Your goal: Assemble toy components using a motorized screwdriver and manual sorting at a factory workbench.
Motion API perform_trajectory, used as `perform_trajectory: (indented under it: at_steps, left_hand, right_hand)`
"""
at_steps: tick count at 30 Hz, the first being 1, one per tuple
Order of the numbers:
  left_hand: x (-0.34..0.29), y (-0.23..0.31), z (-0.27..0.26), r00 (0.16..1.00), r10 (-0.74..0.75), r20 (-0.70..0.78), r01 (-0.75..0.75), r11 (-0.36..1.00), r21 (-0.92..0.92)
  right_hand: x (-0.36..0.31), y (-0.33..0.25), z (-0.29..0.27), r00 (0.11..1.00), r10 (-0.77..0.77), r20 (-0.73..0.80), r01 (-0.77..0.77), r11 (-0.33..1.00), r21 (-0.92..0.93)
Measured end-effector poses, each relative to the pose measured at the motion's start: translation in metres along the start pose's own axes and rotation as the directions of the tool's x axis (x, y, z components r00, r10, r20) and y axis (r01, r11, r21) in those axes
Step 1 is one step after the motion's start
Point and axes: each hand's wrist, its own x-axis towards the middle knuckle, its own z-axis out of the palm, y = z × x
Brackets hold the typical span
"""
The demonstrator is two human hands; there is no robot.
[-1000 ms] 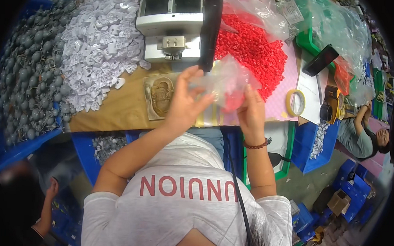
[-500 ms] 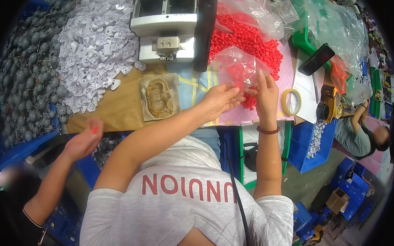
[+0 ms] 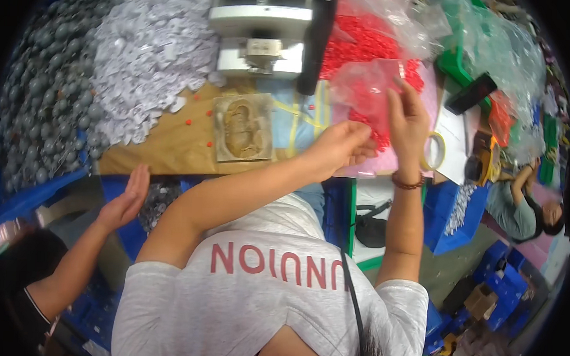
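Note:
My right hand is raised over the near side of a pile of small red plastic pieces, its fingertips closed at the edge of a crumpled clear plastic bag. Red shows through the bag and around it. Just left of it, my left hand hovers above the pink table covering with curled fingers. What those fingers hold, if anything, is hidden by blur. A metal mould block with a rounded hollow lies left of my left hand. Several loose red pieces lie scattered around the block.
White plastic parts and grey round parts are heaped at left. A machine stands behind the mould. A tape roll lies right of my hand. At the left table edge is a co-worker's hand, fingers extended.
Red pieces now lie scattered around the mould. The red piece at the co-worker's hand no longer shows there. My left hand has come away from the bag. The whole view has shifted slightly.

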Motion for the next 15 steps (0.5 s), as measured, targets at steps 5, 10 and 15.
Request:
perform_trajectory:
  at_steps: [5,10,15]
  left_hand:
    - [-0.087,0.01,-0.066,0.659,0.722,0.211,-0.558,0.28,0.781]
    - [-0.158,0.003,-0.193,0.235,0.948,0.215,0.125,-0.249,0.96]
    - [-0.177,-0.009,-0.232,0.403,0.897,0.18,0.3,-0.316,0.9]
  right_hand:
    - [0.029,0.007,0.001,0.964,-0.262,0.05,0.267,0.951,-0.157]
    - [0.051,0.009,0.001,0.929,-0.346,0.13,0.369,0.898,-0.239]
    - [0.061,0.005,0.003,0.94,-0.315,0.131,0.338,0.916,-0.216]
